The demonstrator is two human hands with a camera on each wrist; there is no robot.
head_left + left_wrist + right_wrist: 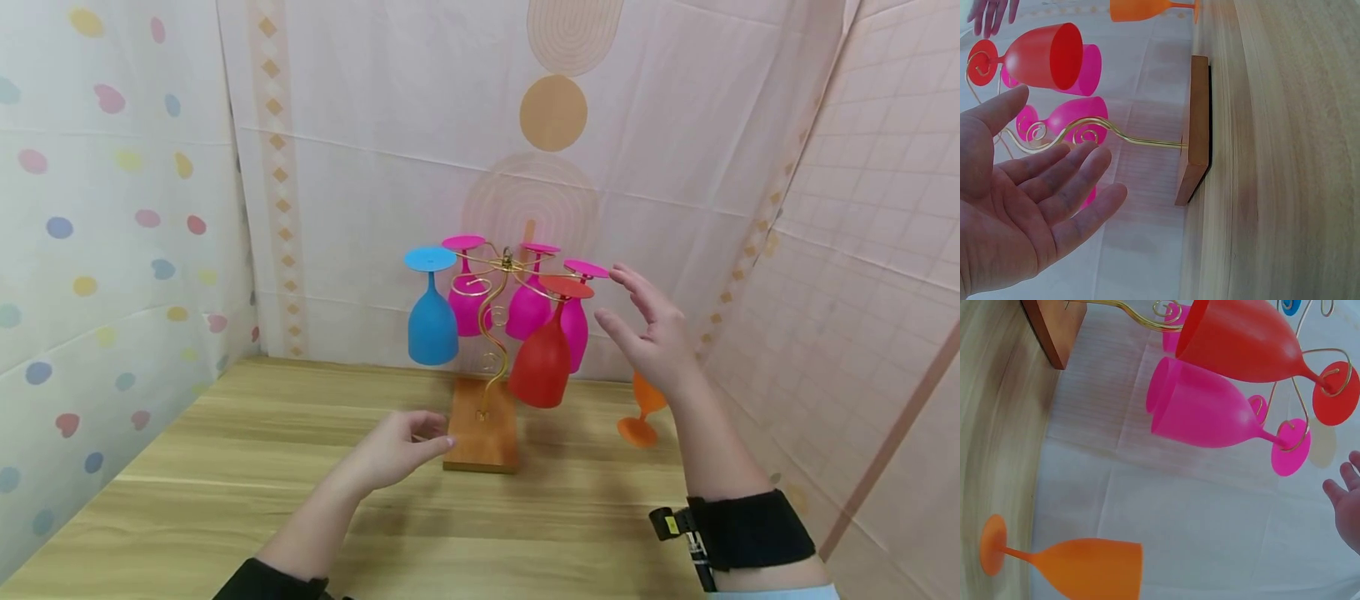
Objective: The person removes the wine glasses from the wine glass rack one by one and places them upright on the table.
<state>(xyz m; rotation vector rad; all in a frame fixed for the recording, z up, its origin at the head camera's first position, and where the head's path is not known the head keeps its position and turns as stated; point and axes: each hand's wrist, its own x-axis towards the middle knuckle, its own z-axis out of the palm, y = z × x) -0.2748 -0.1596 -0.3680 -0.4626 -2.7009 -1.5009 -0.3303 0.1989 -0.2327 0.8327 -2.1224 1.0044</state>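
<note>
A gold wire rack (486,321) with a curly stem rises from a wooden base (482,446). Upside down on its arms hang a blue goblet (432,329), a red goblet (542,367) and three pink ones. My right hand (658,333) is raised just right of the nearest pink goblet (576,333), fingers spread and holding nothing. In the right wrist view its fingertips show apart from that goblet's foot (1291,450). Low at the left edge of the base is my left hand (397,450). Its palm (1004,225) is bare in the left wrist view, the fingers loosely extended.
An orange goblet (639,429) stands upright on the wood-grain table (300,467) at the right, partly hidden behind my right forearm. Patterned cloth (360,208) hangs behind the table and along both sides.
</note>
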